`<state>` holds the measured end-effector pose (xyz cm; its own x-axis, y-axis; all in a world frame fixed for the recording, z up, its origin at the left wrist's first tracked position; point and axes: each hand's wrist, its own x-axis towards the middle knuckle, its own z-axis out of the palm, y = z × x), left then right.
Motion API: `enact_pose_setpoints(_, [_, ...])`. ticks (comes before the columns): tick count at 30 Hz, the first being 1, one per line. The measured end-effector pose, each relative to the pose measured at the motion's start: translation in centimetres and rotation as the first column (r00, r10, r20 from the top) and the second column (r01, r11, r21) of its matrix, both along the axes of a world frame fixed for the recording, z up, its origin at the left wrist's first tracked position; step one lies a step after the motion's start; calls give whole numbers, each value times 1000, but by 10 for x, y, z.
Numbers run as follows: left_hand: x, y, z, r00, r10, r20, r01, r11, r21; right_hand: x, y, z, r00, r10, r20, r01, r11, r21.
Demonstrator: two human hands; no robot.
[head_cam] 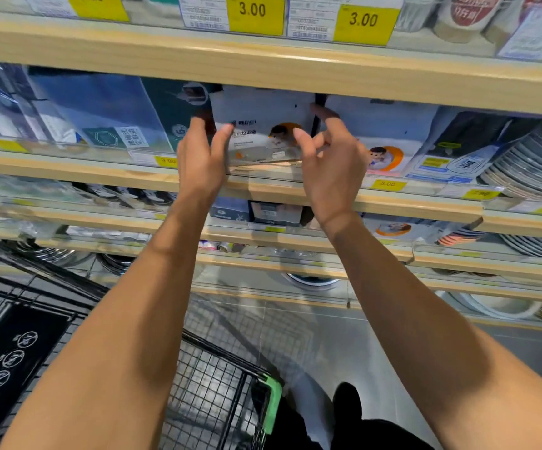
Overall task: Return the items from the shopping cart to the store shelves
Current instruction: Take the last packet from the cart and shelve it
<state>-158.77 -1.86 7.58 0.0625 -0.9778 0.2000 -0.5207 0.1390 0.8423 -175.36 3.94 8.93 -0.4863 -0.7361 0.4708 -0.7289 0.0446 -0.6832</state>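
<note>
Sliding a white packet (259,131) onto the middle shelf (263,190), we grip its sides: left hand (201,157) at nine o'clock, right hand (328,164) at three. Keep it upright, pushing straight back; neighbouring packs crowd both sides, the upper shelf sits close overhead.

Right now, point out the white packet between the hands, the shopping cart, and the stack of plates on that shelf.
white packet (263,125), head view, its printed front.
shopping cart (271,404), head view, green corner of its rim.
stack of plates (529,167), head view, ribbed edges of the stack.
</note>
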Motion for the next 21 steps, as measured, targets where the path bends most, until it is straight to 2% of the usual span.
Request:
enact_pose_setpoints(7, [-10, -21, 7, 992, 125, -23, -124, 991, 56, -4, 1, -9, 998, 16, -66, -18, 999, -32])
enact_pose_setpoints(12, [-24, -22, 13, 927, 187, 326, -236, 965, 116, -14, 6, -11, 997, -5, -81, -3, 996, -92])
enact_pose_setpoints(14, [-25, -23, 10, 892, 170, 419, -246, 960, 132, -19, 6, -12, 998, -22, -63, 17, 997, -79])
enact_pose_setpoints(16, [-23, -22, 3, 883, 164, 440, -230, 968, 100, -25, 5, -14, 995, -83, -64, 79, 995, -58])
enact_pose_setpoints(18, [-21, -18, -3, 895, 172, 411, -212, 976, 54, -31, 3, -16, 979, -149, -140, 143, 988, -50])
enact_pose_setpoints(21, [-19, -18, -9, 896, 201, 395, -218, 976, -1, -42, -4, -17, 952, -164, -259, 189, 979, 75])
